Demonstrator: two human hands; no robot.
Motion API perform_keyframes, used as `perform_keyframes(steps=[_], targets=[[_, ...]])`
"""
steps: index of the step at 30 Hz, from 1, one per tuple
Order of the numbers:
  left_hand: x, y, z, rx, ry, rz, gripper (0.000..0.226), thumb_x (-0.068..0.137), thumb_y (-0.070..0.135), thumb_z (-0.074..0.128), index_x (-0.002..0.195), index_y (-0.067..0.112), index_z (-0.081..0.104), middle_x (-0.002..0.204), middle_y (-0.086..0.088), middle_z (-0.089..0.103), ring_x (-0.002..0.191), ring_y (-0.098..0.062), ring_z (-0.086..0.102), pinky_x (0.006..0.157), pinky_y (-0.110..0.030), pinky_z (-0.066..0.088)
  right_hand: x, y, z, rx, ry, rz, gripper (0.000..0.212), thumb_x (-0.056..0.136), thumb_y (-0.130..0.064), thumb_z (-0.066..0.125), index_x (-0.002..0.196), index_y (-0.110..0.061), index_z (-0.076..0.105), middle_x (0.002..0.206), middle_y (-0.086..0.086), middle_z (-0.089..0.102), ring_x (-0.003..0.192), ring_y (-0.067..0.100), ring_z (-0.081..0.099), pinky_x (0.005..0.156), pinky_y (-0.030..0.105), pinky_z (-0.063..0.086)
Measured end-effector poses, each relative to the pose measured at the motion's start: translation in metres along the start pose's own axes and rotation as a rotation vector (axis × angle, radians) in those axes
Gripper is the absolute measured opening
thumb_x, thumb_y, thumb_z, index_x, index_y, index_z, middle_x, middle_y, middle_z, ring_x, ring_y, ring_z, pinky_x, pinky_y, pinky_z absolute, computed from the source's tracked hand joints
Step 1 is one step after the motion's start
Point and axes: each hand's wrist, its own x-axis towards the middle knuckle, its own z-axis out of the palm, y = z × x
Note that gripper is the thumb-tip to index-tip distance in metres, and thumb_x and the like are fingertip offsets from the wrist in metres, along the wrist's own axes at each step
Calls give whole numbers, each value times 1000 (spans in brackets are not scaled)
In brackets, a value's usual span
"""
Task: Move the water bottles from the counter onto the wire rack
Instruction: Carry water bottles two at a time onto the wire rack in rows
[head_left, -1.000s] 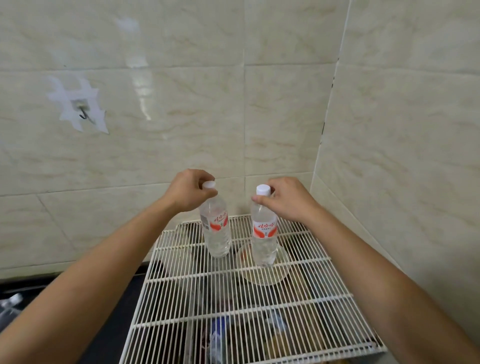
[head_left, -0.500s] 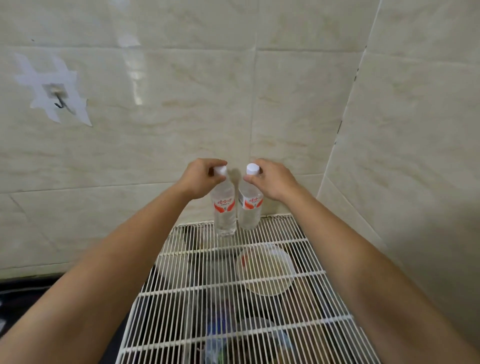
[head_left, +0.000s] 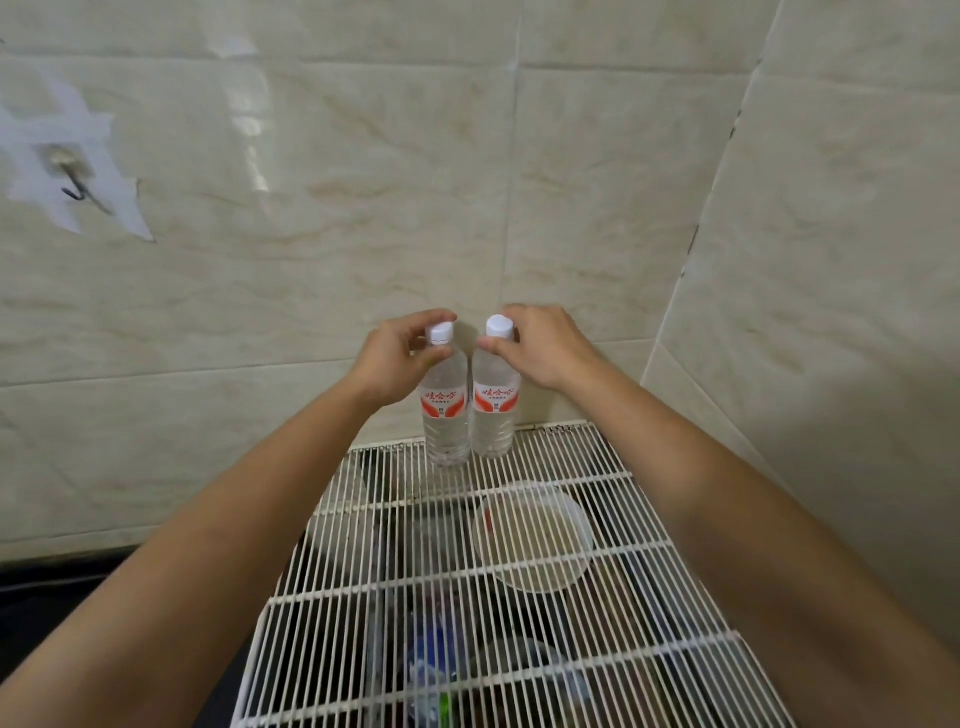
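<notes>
While both hands grip at the necks, the left bottle (head_left: 445, 400) and the right bottle (head_left: 494, 395) stand upright, white caps up, long axes vertical, at the back edge of the wire rack (head_left: 519, 623) by the tiled wall. They're side by side, just about touching. Both labels face us: red-and-white bands with red Chinese characters. Left hand (head_left: 400, 358) curls round its neck below the cap, and right hand (head_left: 545, 348) pinches likewise. A second ago they stood apart, farther forward, the right one above the bowl (head_left: 532, 538) under the rack.
</notes>
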Motion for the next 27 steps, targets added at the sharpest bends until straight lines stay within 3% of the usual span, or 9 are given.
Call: perform_keyframes(steps=[7,13,18,22,27], targets=[[1,0,4,-22,20,11,45,90,14,72,134,22,63,127,0,68,112,-16,65,98,-32,53,2,2,1,27,-37,-7,30,91,-49,68,85,-21,57,81,-1,59,79,21,56,63,31,36],[-6,3,7,-18,7,18,45,92,15,70,135,25,62,132,3,66,113,-14,64,97,-30,52,6,6,6,67,-15,63,34,89,-46,70,105,-17,66,98,5,67,91,24,62,72,33,46],[-5,3,3,-53,-1,-27,47,91,12,72,136,20,62,130,-2,68,110,-12,67,100,-35,54,9,0,12,25,-2,48,34,90,-46,70,105,-16,63,92,-1,59,89,22,56,71,30,37],[-10,-3,10,-29,60,-18,50,92,16,71,139,25,58,129,-1,68,115,-13,64,102,-35,52,4,0,15,50,14,49,32,91,-46,69,104,-18,60,95,0,62,91,22,58,70,31,38],[-14,-4,14,83,56,-29,55,97,26,63,149,29,44,140,-4,61,129,-20,57,107,-41,48,-10,5,18,78,38,30,51,95,-52,61,134,-21,54,116,6,71,106,26,65,81,34,49]])
